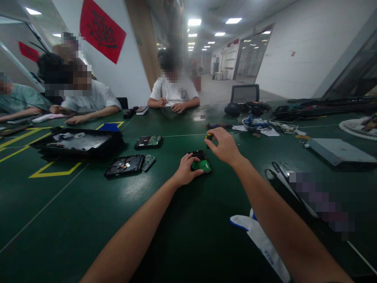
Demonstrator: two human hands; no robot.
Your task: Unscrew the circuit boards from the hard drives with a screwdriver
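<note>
Green counter (88, 220) seen from above; on its left, a shallow black tray (77, 152) with a grey, shiny bottom holds crumpled white scraps (69, 136) and small dark bits too blurred to name; a blue piece (108, 127) lies at its far side. Near the middle of the counter is a black device with a green board (206, 166); the left hand (187, 171) rests on it, thumb and fingers apart; the right hand (226, 146) is clamped on a yellow-and-black screwdriver (208, 137), held upright at the device's far right side. Between tray and hands lie an open black casing (125, 166), a loose circuit board (149, 162) just beside it, and another drive-like unit (149, 142) farther back; at the far right, a round white slatted holder (352, 128) bears brownish items, unclear; nearer stands a closed-looking flat silver box (343, 151), its contents hidden.
</note>
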